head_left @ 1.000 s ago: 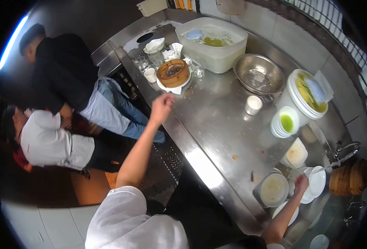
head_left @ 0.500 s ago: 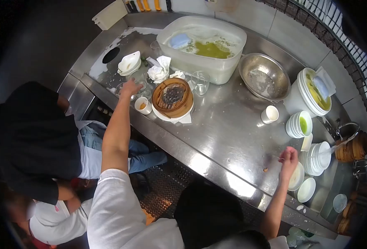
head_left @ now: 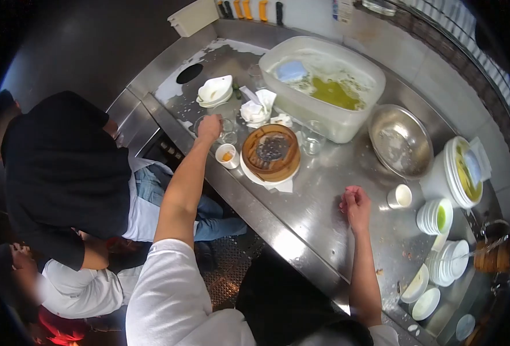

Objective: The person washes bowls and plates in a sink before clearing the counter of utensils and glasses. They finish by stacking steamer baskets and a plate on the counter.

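Observation:
My left hand (head_left: pixel 210 128) is at the group of clear glasses (head_left: pixel 228 131) near the counter's front edge, its fingers curled at a glass. Close by stand a white cup (head_left: pixel 227 156) with something orange inside, stacked white bowls (head_left: pixel 215 91) and crumpled white napkins (head_left: pixel 258 108). A round bamboo steamer (head_left: pixel 270 151) rests on a white plate, with another clear glass (head_left: pixel 312 137) beside it. Over the middle of the counter is my right hand (head_left: pixel 356 202), fingers curled together; whether something small is between them cannot be made out.
A large tub (head_left: pixel 347 124) of foamy green liquid stands at the back, beside a metal bowl (head_left: pixel 401 142). To the right are a white cup (head_left: pixel 399 196), a bucket (head_left: pixel 444 173), stacked bowls (head_left: pixel 428 217) and running water. Two people (head_left: pixel 65 167) are at the left.
The view has shifted, so the counter's things appear farther right and lower. My right hand has moved left, away from the plates on the right. My left hand stays at the glasses.

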